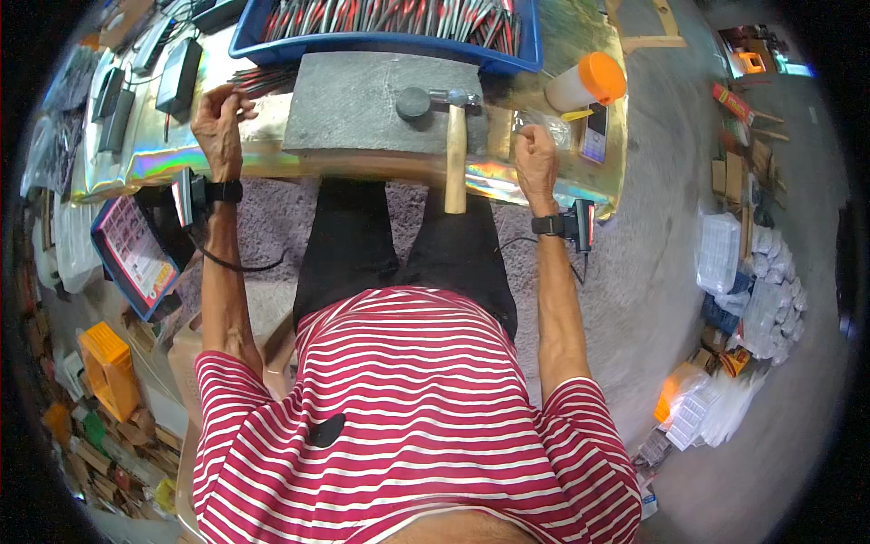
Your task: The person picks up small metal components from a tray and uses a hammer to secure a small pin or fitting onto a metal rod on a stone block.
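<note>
My left hand (217,127) is over the table's left part, fingers loosely bent and apart, with nothing visible in them. Close to its fingertips lies a small bundle of slim dark and red pieces (267,82). My right hand (536,165) is closed at the front edge, beside a clear plastic bag (548,132); whatever its fingers hold is hidden. Between the hands lies a grey stone slab (340,104). A hammer (457,159) rests on it, its wooden handle jutting over the edge toward me. A round dark disc (413,102) sits beside the hammer's head.
A blue tray (385,43) full of slim red, black and grey pieces stands behind the slab. At right are an orange-lidded jar (571,88) and a phone (594,136). Black boxes (180,76) with cables occupy the left. A tilted printed board (136,254) hangs below the table.
</note>
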{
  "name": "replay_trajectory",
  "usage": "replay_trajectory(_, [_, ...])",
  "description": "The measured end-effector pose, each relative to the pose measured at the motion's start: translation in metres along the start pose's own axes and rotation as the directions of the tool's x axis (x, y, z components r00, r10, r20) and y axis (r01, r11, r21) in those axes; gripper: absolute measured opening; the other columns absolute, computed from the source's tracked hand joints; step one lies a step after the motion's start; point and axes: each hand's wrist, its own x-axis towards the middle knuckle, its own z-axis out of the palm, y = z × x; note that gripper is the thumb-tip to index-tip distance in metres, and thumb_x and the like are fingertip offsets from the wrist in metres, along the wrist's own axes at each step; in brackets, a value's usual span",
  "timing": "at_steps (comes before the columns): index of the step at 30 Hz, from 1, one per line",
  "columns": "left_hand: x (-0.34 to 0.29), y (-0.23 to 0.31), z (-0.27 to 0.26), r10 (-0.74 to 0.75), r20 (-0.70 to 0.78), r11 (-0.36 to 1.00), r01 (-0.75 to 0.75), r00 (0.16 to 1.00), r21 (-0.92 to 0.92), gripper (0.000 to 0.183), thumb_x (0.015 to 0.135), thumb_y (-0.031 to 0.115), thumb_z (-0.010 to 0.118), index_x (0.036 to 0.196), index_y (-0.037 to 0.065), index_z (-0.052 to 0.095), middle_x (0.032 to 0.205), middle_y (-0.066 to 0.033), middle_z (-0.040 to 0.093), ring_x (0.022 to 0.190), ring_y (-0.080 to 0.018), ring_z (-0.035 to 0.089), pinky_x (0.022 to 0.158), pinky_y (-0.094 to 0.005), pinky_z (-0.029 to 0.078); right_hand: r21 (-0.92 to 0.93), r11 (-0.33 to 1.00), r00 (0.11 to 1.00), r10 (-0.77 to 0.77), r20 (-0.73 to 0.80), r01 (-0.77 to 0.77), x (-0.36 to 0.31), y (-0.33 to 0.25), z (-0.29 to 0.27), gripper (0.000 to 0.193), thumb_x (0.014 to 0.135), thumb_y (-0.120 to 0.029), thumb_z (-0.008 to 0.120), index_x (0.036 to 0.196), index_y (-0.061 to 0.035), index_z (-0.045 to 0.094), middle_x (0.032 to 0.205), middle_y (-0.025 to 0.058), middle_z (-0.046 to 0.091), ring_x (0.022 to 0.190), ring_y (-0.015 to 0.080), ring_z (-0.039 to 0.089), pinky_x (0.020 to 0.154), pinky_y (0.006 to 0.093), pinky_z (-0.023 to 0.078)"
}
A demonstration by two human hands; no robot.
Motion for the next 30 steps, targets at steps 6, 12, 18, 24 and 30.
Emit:
replay_trajectory(6, [-0.021, -0.023, -0.044, -0.095, -0.061, 0.995, 0.096, 0.994, 0.012, 0.014, 0.079, 0.001, 0.048, 0.092, -0.003, 0.050, 0.079, -0.0109, 0.057, 0.061, -0.0123, 0.055, 0.052, -0.0213, 0.048, -0.080, 0.994, 0.997, -0.072, 0.033, 0.074, 0.000, -0.001, -0.001, 0.007, 0.073, -0.006, 0.048, 0.078, -0.0027, 0.051, 0.073, 0.0149, 0.051, 0.068, 0.0326, 0.051, 0.059, 0.0406, 0.040])
replay_trajectory(12, [-0.033, -0.028, -0.053, -0.141, -0.013, 0.990, 0.140, 0.990, -0.013, 0.013, 0.080, 0.002, 0.048, 0.092, -0.002, 0.051, 0.078, -0.0091, 0.056, 0.062, -0.0115, 0.055, 0.052, -0.0206, 0.048, -0.127, 0.981, 0.988, -0.135, 0.079, 0.144, 0.004, -0.002, -0.003, 0.005, 0.073, -0.006, 0.047, 0.076, -0.0024, 0.048, 0.072, 0.0159, 0.050, 0.068, 0.0341, 0.050, 0.059, 0.0424, 0.039])
replay_trajectory(18, [-0.037, -0.026, -0.061, -0.146, -0.019, 0.989, 0.147, 0.989, 0.026, 0.013, 0.080, 0.002, 0.047, 0.092, -0.002, 0.051, 0.079, -0.0093, 0.056, 0.062, -0.0111, 0.055, 0.052, -0.0205, 0.048, -0.174, 0.961, 0.969, -0.188, 0.158, 0.215, 0.008, -0.002, -0.007, 0.004, 0.073, -0.007, 0.046, 0.074, -0.0023, 0.046, 0.071, 0.0154, 0.048, 0.066, 0.0340, 0.050, 0.057, 0.0423, 0.039])
replay_trajectory(24, [-0.034, -0.027, -0.070, -0.149, -0.007, 0.988, 0.149, 0.989, 0.044, 0.015, 0.080, 0.003, 0.047, 0.093, -0.003, 0.052, 0.079, -0.0095, 0.056, 0.063, -0.0110, 0.055, 0.052, -0.0207, 0.048, -0.155, 0.960, 0.959, -0.199, 0.199, 0.232, 0.011, 0.000, -0.009, 0.005, 0.073, -0.007, 0.047, 0.074, -0.0021, 0.046, 0.070, 0.0160, 0.049, 0.064, 0.0341, 0.050, 0.056, 0.0418, 0.040])
replay_trajectory(30, [-0.031, -0.020, -0.068, -0.148, -0.004, 0.986, 0.148, 0.989, 0.083, 0.015, 0.079, 0.004, 0.048, 0.092, -0.003, 0.052, 0.079, -0.0097, 0.057, 0.063, -0.0106, 0.054, 0.052, -0.0201, 0.047, -0.153, 0.975, 0.972, -0.128, 0.196, 0.159, 0.010, -0.002, -0.010, 0.006, 0.073, -0.008, 0.048, 0.075, -0.0021, 0.047, 0.072, 0.0156, 0.051, 0.064, 0.0337, 0.051, 0.056, 0.0409, 0.040])
